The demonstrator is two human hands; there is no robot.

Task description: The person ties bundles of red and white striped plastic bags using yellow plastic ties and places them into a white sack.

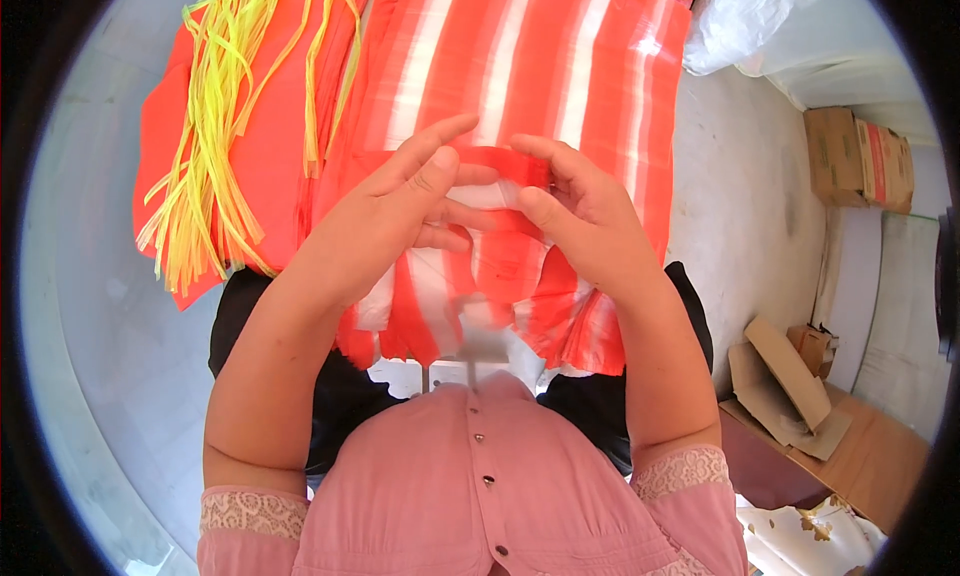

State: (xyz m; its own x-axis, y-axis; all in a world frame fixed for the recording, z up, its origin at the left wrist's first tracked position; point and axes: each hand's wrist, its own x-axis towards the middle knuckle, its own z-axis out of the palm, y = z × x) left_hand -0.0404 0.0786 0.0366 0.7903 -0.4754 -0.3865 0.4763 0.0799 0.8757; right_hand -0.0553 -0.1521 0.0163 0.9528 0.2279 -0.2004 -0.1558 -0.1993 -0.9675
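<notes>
A sheet of red-and-white striped plastic film [505, 261] lies crumpled over my lap, its near edge ragged. My left hand [420, 198] hovers over it, fingers stretched and spread apart. Facing it from the right, my right hand [582, 201] has its thumb and forefinger apart and its other fingers curled, partly hidden. Red film shows between and behind the two hands; whether the right fingers touch it is unclear. Just beyond lies a flat stack of striped plastic sheets [545, 61].
Left of the stack, yellow-green plastic strips [215, 126] drape over an orange-red pile [275, 191]. A translucent plastic bag [740, 21] sits at the far right. Cardboard boxes [835, 158] stand by the wall, and an opened carton [780, 376] lies on a brown wooden surface [875, 446].
</notes>
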